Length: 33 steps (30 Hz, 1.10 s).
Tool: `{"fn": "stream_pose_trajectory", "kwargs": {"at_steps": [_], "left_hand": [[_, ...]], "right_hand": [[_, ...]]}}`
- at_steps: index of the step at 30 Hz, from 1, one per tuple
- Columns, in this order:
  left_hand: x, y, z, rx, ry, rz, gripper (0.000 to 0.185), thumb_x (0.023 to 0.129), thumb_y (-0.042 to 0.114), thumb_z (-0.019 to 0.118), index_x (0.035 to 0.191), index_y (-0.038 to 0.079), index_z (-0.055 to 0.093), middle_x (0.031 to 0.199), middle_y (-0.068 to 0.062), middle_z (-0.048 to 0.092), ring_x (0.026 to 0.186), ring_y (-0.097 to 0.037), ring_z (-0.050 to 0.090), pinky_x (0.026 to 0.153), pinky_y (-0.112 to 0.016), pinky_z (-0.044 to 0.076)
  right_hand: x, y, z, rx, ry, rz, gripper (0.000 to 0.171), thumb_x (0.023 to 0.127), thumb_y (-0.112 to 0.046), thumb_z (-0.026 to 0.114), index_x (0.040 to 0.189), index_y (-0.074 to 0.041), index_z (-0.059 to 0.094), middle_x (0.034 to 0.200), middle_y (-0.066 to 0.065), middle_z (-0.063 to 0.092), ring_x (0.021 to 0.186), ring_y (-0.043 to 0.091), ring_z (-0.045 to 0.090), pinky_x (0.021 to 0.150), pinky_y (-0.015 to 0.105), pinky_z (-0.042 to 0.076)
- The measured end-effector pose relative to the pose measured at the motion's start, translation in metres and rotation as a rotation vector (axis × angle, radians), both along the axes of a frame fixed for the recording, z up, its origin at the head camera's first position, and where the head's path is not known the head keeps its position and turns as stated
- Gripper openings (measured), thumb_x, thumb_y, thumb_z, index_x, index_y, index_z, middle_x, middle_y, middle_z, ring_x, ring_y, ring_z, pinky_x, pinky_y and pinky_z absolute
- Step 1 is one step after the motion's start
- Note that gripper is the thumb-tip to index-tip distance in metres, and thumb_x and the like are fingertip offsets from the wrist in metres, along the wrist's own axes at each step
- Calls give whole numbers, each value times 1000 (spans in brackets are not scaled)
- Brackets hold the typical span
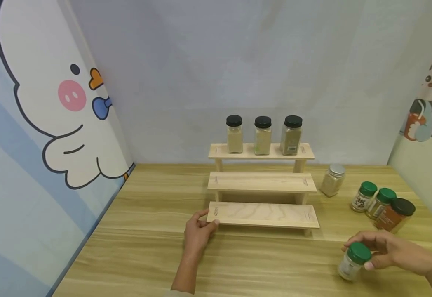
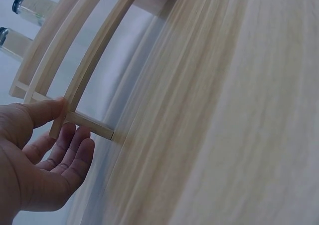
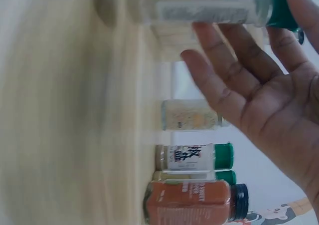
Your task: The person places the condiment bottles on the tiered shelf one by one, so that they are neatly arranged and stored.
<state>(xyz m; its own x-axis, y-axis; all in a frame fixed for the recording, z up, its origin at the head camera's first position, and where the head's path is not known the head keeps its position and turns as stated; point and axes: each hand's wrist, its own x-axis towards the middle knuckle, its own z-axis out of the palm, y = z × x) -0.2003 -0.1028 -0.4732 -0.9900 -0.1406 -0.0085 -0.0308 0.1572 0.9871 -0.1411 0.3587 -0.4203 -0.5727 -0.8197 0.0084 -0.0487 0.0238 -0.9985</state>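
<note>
A three-tier wooden rack (image 1: 262,214) stands mid-table with three black-lidded spice jars (image 1: 262,135) on its top tier. My left hand (image 1: 208,218) rests at the left end of the lowest tier, thumb on top. In the left wrist view the thumb of that hand (image 2: 65,120) touches the tier's corner (image 2: 89,125), and the fingers lie loose and nearly straight beneath it. My right hand (image 1: 364,253) grips a green-lidded jar (image 1: 352,260) of pale powder, tilted, at the table's front right. In the right wrist view the right hand (image 3: 249,25) has its fingers along the jar (image 3: 199,10).
To the right of the rack stand a silver-lidded jar (image 1: 332,180), two green-lidded jars (image 1: 362,196) (image 1: 381,203) and a black-lidded jar of orange powder (image 1: 394,214). Printed panels wall the wooden table (image 1: 134,247) at the left, back and right.
</note>
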Motion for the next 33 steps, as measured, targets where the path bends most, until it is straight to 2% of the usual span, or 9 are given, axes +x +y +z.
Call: {"fn": "stream_pose_trajectory", "kwargs": {"at_steps": [4,9,16,24,27,33], "left_hand": [[0,-1,1,-7,-2,-1,50,79,12,73,124,0,55,74,-9,62,66,-28,61,58,-33,48],[-1,-1,2,-5,4,11,49,79,12,74,124,0,56,74,-9,62,65,-29,61,58,-33,48],[1,-1,3,11,-16,-2,50,80,13,73,125,1,55,76,-9,62,67,-28,61,61,-36,49],[2,0,1,21,-14,-2,51,79,12,74,125,1,55,75,-10,62,66,-29,61,59,-36,49],[2,-1,0,20,-16,3,51,78,12,74,124,1,55,75,-10,62,65,-28,61,59,-36,48],[2,0,-1,5,4,12,51,79,12,74,124,0,55,74,-9,62,63,-27,60,56,-33,47]], "right_hand": [[-3,-6,7,-66,92,-46,41,90,19,37,130,11,39,133,13,49,118,21,49,91,31,43],[-11,-19,15,-62,213,-94,44,88,22,39,132,12,38,133,11,50,117,19,50,88,32,45],[-19,-41,27,-21,242,-199,45,90,17,42,134,4,43,127,5,55,108,19,56,82,33,48],[-30,-71,37,4,305,-347,39,90,11,49,129,6,46,115,5,60,103,19,58,80,35,49],[-34,-84,39,-2,321,-400,38,91,10,50,128,1,50,112,4,61,101,18,59,79,34,49],[-41,-111,45,-4,345,-528,33,89,6,57,121,0,55,105,3,63,94,16,60,74,32,50]]}}
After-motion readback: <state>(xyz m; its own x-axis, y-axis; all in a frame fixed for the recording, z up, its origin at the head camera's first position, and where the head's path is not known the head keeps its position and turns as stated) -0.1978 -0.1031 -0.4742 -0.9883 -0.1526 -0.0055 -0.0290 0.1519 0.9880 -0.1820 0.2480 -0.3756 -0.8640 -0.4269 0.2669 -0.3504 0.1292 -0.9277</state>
